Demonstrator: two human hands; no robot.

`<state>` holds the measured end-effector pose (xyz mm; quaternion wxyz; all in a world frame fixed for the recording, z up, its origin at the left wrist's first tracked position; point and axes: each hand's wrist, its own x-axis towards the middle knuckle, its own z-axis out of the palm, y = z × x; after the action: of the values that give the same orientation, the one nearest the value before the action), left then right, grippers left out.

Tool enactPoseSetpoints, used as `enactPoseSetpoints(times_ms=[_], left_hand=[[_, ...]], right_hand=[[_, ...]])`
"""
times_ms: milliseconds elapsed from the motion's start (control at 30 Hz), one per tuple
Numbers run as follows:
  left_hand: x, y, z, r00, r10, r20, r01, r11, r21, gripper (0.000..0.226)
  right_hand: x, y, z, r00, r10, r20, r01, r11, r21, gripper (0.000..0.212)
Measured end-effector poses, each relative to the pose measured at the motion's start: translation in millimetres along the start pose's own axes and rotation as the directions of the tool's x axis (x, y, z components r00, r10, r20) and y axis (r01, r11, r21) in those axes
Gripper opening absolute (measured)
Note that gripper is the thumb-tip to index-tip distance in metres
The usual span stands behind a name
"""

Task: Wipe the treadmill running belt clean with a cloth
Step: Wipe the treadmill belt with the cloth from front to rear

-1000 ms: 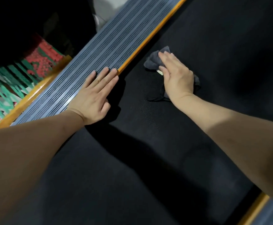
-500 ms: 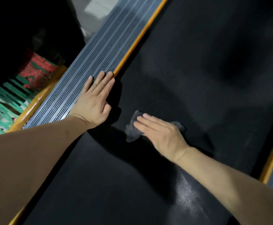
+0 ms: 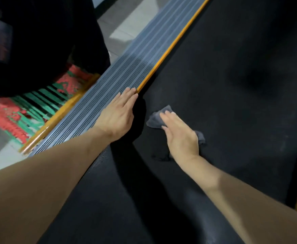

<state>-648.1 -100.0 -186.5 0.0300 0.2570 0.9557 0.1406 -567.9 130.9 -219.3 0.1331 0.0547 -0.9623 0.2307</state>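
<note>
Lying at far left beside the treadmill, a red-and-green patterned mat [image 3: 12, 113] covers part of the pale floor, bordered by the machine's orange outer edge. Next comes the grey ribbed side rail [image 3: 126, 71], where the person's left hand [image 3: 117, 115] rests flat, fingers straight and together, grasping nothing, fingertips reaching the orange trim strip [image 3: 172, 44] along the belt. To its right, the right hand [image 3: 181, 136] presses a crumpled grey cloth [image 3: 155, 118] onto the black running belt [image 3: 232, 103] with extended fingers, not clenched; cloth corners poke out ahead of the fingertips and beside the wrist. A second orange strip shows at far right.
</note>
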Motion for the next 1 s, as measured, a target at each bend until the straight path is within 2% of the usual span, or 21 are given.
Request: enactPoseSetpoints(times_ms=[67, 200, 233, 367, 433, 533, 600, 667, 700, 733, 767, 833, 900, 933, 1000], left_hand=[[-41, -10, -4, 1.0, -0.018, 0.003, 0.018, 1.0, 0.008, 0.061], [-77, -25, -7, 0.997, 0.022, 0.075, -0.025, 0.999, 0.043, 0.065], [-76, -27, -6, 0.998, 0.01, 0.061, -0.012, 0.999, 0.032, 0.064], [-76, -32, -5, 0.999, 0.037, 0.038, -0.037, 0.999, -0.021, 0.061], [-78, -35, -6, 0.998, 0.053, 0.028, -0.052, 0.998, -0.033, 0.058], [-75, -35, -6, 0.998, 0.066, 0.01, -0.065, 0.997, -0.052, 0.056], [-75, -36, -5, 0.997, 0.082, -0.001, -0.082, 0.995, -0.055, 0.057], [-75, -37, -5, 0.996, 0.093, 0.001, -0.092, 0.994, -0.052, 0.058], [-74, -37, -5, 0.996, 0.091, 0.006, -0.09, 0.995, -0.052, 0.059], [-73, -36, -5, 0.996, 0.084, 0.009, -0.083, 0.995, -0.05, 0.059], [-73, -36, -6, 0.997, 0.074, 0.014, -0.073, 0.996, -0.045, 0.06], [-73, -36, -6, 0.998, 0.062, 0.019, -0.061, 0.998, -0.025, 0.061], [-75, -36, -5, 0.998, 0.059, 0.019, -0.058, 0.998, -0.02, 0.061], [-75, -36, -5, 0.998, 0.057, 0.023, -0.057, 0.998, -0.021, 0.061], [-74, -37, -5, 0.998, 0.062, 0.02, -0.061, 0.998, -0.023, 0.061]], right_hand=[[-5, -9, 4, 0.999, 0.053, 0.011, -0.053, 0.998, 0.024, 0.045], [30, 20, 4, 0.993, -0.085, 0.088, 0.086, 0.996, -0.016, 0.038], [49, 28, 3, 0.993, -0.061, 0.096, 0.062, 0.998, -0.014, 0.036], [119, 30, 1, 0.975, 0.222, -0.01, -0.222, 0.975, 0.018, 0.035], [111, 5, 6, 0.977, 0.213, -0.017, -0.213, 0.977, 0.015, 0.036], [42, -44, 15, 0.993, -0.074, 0.088, 0.076, 0.997, -0.025, 0.033], [3, -60, 20, 0.945, -0.292, 0.145, 0.275, 0.953, 0.127, 0.033], [11, -41, 29, 0.877, -0.449, 0.172, 0.419, 0.889, 0.184, 0.037], [28, -27, 31, 0.843, -0.498, 0.203, 0.48, 0.867, 0.132, 0.042], [48, -11, 33, 0.84, -0.513, 0.176, 0.515, 0.856, 0.035, 0.05], [72, 5, 33, 0.885, -0.448, 0.127, 0.454, 0.89, -0.027, 0.053], [118, 28, 18, 0.989, -0.145, 0.042, 0.148, 0.986, -0.082, 0.041], [138, 23, 15, 0.994, 0.111, 0.024, -0.11, 0.994, -0.028, 0.036], [135, 8, 18, 0.988, 0.15, 0.026, -0.15, 0.989, -0.01, 0.036], [105, -27, 33, 0.998, 0.054, -0.026, -0.052, 0.996, 0.072, 0.036]])
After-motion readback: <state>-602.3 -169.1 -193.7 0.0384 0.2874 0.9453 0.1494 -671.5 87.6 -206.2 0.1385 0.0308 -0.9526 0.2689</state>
